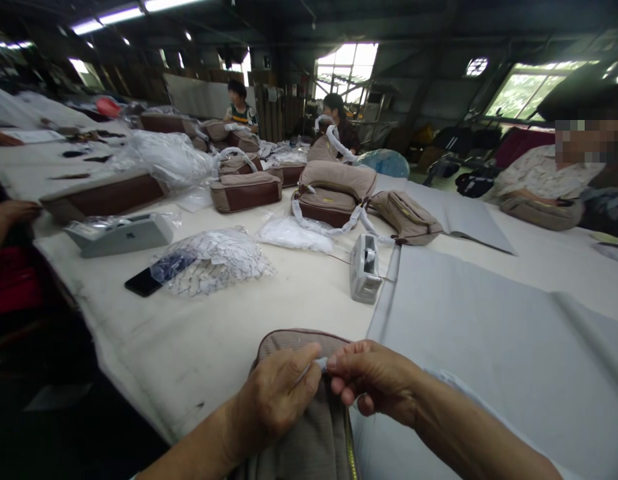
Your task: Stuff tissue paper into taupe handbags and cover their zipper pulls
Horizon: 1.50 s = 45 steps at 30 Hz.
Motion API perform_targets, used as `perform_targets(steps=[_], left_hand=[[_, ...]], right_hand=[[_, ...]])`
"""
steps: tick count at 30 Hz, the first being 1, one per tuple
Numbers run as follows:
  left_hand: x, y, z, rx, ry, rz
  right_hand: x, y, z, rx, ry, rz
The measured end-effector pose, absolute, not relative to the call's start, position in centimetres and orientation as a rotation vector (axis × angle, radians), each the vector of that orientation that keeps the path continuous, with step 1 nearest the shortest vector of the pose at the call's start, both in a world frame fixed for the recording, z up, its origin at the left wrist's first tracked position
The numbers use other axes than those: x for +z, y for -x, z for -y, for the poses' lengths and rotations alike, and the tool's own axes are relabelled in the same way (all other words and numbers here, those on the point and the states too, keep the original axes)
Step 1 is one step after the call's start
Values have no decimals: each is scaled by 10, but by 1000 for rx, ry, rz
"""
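A taupe handbag with dark piping and a yellow zip lies at the table's near edge, below both hands. Over its upper part, my left hand is closed with thumb and forefinger around a small whitish strip, perhaps paper or wrapping. My right hand pinches the same strip from the other side, its fingertips close to the left ones. The strip is mostly covered by the fingers, so its exact kind is unclear. Part of the bag is hidden under my left hand and forearm.
Ahead stand a small tape dispenser and a larger one. A phone lies partly under a plastic bag of labels. Grey sheets cover the right side. Several handbags are farther back; people sit around the table.
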<state>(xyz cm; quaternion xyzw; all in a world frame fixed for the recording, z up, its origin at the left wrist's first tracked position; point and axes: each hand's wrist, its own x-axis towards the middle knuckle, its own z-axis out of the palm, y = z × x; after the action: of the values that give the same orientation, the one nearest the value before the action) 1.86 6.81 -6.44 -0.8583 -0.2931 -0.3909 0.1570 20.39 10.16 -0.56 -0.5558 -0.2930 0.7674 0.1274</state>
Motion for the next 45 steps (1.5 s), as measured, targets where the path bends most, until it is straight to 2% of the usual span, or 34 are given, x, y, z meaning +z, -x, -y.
perform_targets(steps=[14,26,32,37,41,45], left_hand=[[-67,-22,-73,-1047,2606,779],[-56,-26,-75,-975,2582,790],[-45,-26,-75,-949,2646,811],[-40,-25,-75,-845,2820,1041],[-21,-25,-74,-624,3084,1499],[-1,-27,-76,-570,3208,1826]], right_hand=[[-5,-197,-103,2230,1698,821],[12,-192,-68,1960,1612,588],[-2,-187,-52,1935,1404,476],[-16,-175,-45,1836,1411,449],[-29,-164,-40,1718,1402,498],[-39,-156,-36,1610,1421,533]])
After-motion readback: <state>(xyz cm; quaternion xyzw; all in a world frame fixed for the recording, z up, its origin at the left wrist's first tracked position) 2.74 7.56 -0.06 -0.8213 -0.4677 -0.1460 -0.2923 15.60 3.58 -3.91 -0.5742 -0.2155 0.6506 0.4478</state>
